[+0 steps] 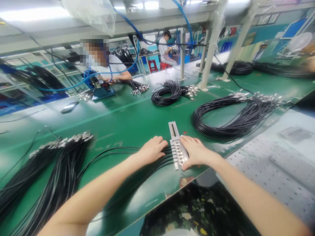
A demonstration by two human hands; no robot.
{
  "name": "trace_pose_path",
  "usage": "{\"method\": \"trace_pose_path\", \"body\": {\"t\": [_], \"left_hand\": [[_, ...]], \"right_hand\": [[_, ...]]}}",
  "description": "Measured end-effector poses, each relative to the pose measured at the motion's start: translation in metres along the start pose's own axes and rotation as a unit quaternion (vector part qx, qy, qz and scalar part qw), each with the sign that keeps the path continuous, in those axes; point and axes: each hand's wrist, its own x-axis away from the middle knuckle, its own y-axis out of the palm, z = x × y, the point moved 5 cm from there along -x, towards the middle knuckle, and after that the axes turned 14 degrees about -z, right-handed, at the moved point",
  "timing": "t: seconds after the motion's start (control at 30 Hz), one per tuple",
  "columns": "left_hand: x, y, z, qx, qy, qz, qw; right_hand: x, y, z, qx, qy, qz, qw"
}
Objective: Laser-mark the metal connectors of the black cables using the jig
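Observation:
A metal fixture (pixel 174 130) lies on the green table, with several silver cable ends in a row across its lower part. Black cables (pixel 118 149) run from it to the left. My left hand (pixel 153 150) is closed over these cables just left of the fixture, fingers bent down onto them. On the fixture's right side rests my right hand (pixel 195 151), its fingers spread and the thumb near the lower end, pressing a flat metal piece beside the cable ends.
Cable bundles (pixel 61 164) lie at the left, and coiled cables (pixel 206 114) at the right. Another coil (pixel 167 93) sits farther back. Across the table a person (pixel 118 65) works at a blue device (pixel 103 91). A perforated surface (pixel 265 173) is at the right.

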Motion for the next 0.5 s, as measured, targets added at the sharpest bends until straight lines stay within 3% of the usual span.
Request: {"method": "trace_pose_path", "body": {"t": [0.17, 0.3, 0.5], "left_hand": [[0.001, 0.017, 0.023, -0.122, 0.047, 0.075, 0.989], [-0.001, 0.022, 0.026, -0.117, 0.028, 0.101, 0.988], [-0.003, 0.027, 0.026, -0.095, 0.092, 0.125, 0.983]], "right_hand": [[0.022, 0.015, -0.008, -0.004, -0.022, 0.11, 0.994], [0.039, 0.029, -0.031, 0.024, 0.004, 0.207, 0.978], [0.034, 0.035, -0.048, 0.05, 0.019, 0.298, 0.953]]}}
